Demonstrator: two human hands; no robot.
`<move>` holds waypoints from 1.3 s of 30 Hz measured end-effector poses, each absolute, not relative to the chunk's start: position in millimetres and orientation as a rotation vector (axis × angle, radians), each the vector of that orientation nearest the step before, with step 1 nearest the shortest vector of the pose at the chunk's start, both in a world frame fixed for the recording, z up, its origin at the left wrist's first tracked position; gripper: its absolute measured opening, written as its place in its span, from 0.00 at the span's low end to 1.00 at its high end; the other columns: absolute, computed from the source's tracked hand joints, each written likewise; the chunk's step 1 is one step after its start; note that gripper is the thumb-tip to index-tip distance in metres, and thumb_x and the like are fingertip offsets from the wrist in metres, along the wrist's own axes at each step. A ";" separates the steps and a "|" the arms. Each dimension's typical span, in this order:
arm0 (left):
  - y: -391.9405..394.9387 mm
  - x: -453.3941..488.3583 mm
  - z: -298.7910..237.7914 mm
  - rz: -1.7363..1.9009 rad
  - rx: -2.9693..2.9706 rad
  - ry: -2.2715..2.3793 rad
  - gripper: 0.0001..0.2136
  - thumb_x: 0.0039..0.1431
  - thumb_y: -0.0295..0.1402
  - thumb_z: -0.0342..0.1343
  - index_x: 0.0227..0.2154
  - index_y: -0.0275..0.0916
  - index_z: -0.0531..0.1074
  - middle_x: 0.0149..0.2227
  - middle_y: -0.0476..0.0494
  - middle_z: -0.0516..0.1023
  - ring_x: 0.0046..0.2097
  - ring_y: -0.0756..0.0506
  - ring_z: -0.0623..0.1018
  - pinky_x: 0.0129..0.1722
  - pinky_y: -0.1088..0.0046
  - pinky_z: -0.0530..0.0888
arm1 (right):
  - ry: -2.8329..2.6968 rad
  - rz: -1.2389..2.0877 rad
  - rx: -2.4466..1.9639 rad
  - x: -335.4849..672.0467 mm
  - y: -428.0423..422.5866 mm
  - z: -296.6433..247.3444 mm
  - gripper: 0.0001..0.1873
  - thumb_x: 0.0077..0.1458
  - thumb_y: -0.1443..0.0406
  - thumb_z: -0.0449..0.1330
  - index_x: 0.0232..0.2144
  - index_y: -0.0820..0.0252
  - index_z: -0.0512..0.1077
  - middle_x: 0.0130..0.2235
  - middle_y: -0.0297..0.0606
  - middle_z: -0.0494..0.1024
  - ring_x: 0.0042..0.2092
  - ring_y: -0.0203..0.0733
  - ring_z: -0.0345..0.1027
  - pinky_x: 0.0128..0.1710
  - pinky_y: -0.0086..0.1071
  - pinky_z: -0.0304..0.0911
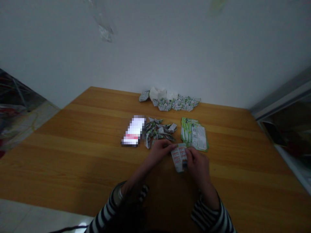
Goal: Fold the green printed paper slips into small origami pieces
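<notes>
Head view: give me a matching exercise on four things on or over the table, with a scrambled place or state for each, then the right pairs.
Things:
1. printed slip
2. phone
3. stack of green-and-white sheets
4. crumpled white paper

Places and states:
A. at the back, near the wall
B. between the left hand and the right hand
C. overlapping, just beyond the right hand
D. bright screen facing up

Pairs: 1-B, 2-D, 3-C, 4-A
</notes>
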State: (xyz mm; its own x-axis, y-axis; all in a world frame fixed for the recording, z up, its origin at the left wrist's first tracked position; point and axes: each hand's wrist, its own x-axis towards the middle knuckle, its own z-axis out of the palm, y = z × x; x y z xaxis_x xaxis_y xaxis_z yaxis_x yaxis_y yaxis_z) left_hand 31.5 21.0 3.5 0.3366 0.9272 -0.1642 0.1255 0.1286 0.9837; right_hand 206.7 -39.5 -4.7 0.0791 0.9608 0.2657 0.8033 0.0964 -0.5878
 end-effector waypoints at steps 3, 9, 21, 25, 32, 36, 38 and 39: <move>22.3 33.0 3.0 0.900 1.167 1.104 0.16 0.50 0.45 0.61 0.20 0.35 0.73 0.20 0.50 0.71 0.24 0.51 0.68 0.25 0.76 0.65 | -1.652 0.389 -1.715 199.2 -40.4 -5.9 0.18 0.65 0.57 0.50 0.28 0.57 0.72 0.23 0.35 0.75 0.22 0.39 0.65 0.25 0.30 0.52; 16.0 38.9 1.8 0.872 1.085 0.979 0.17 0.50 0.47 0.63 0.30 0.35 0.77 0.26 0.47 0.77 0.29 0.47 0.74 0.30 0.74 0.70 | -1.423 0.486 -1.694 190.8 -41.0 -8.1 0.18 0.65 0.56 0.50 0.27 0.58 0.70 0.23 0.35 0.74 0.23 0.39 0.66 0.25 0.30 0.55; 11.6 42.0 -10.2 0.700 1.264 1.012 0.22 0.56 0.52 0.56 0.27 0.34 0.77 0.24 0.45 0.77 0.26 0.47 0.72 0.25 0.75 0.66 | -1.070 0.670 -1.545 188.4 -37.5 -12.2 0.18 0.62 0.54 0.54 0.27 0.59 0.70 0.24 0.34 0.75 0.26 0.39 0.66 0.27 0.29 0.63; 14.9 40.3 -12.1 0.842 1.271 1.139 0.20 0.55 0.50 0.57 0.26 0.35 0.76 0.25 0.45 0.77 0.28 0.46 0.73 0.26 0.74 0.67 | -1.107 0.757 -1.402 190.1 -34.0 -9.5 0.15 0.64 0.58 0.52 0.46 0.59 0.72 0.38 0.41 0.80 0.37 0.43 0.74 0.36 0.33 0.69; 21.5 32.2 -4.4 0.822 1.040 0.958 0.22 0.54 0.52 0.59 0.35 0.34 0.76 0.26 0.46 0.78 0.24 0.49 0.74 0.25 0.76 0.71 | -1.562 0.663 -1.276 214.7 -31.1 0.4 0.17 0.55 0.69 0.59 0.45 0.50 0.79 0.47 0.40 0.79 0.48 0.45 0.73 0.50 0.39 0.67; 17.3 36.4 2.6 0.909 0.968 0.858 0.28 0.54 0.47 0.63 0.53 0.38 0.68 0.28 0.48 0.80 0.25 0.49 0.77 0.27 0.75 0.75 | -1.343 0.681 -1.341 215.1 -31.2 -1.1 0.06 0.54 0.65 0.63 0.32 0.54 0.82 0.39 0.40 0.81 0.43 0.45 0.74 0.45 0.37 0.68; 15.5 38.9 5.4 1.054 0.978 0.793 0.29 0.56 0.44 0.62 0.59 0.42 0.62 0.34 0.46 0.82 0.34 0.46 0.81 0.38 0.69 0.78 | -1.201 0.732 -1.347 211.6 -30.4 -2.8 0.05 0.52 0.64 0.64 0.28 0.56 0.80 0.35 0.38 0.81 0.39 0.44 0.74 0.42 0.36 0.68; 15.1 39.5 6.2 1.098 1.011 0.754 0.28 0.57 0.43 0.61 0.58 0.42 0.63 0.37 0.44 0.83 0.39 0.44 0.82 0.43 0.67 0.77 | -1.131 0.755 -1.346 209.9 -29.9 -3.6 0.05 0.51 0.63 0.65 0.26 0.57 0.78 0.32 0.37 0.80 0.37 0.43 0.74 0.40 0.35 0.68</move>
